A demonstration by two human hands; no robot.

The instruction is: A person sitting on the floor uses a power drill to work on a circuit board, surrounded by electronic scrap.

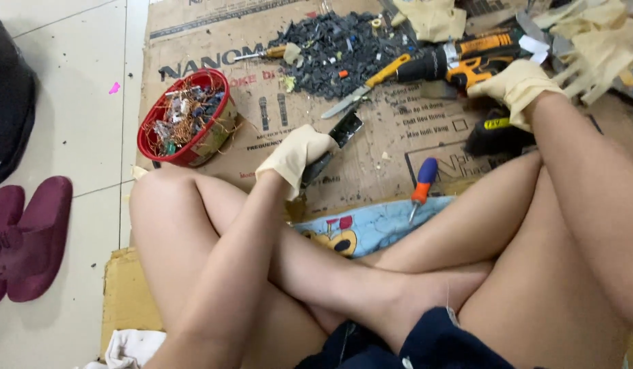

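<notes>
I sit cross-legged on flattened cardboard on a tiled floor, with cream gloves on both hands. My left hand is closed around the handle of a dark flat-bladed tool, whose blade points up and to the right over the cardboard. My right hand lies curled against the base of an orange and black cordless drill. Whether it grips the drill I cannot tell. A black block with a yellow label lies just under that hand.
At the left stands a red basket holding copper wire and small parts. A pile of black fragments, a yellow-handled knife and two screwdrivers lie about. Spare gloves lie top right, maroon slippers far left.
</notes>
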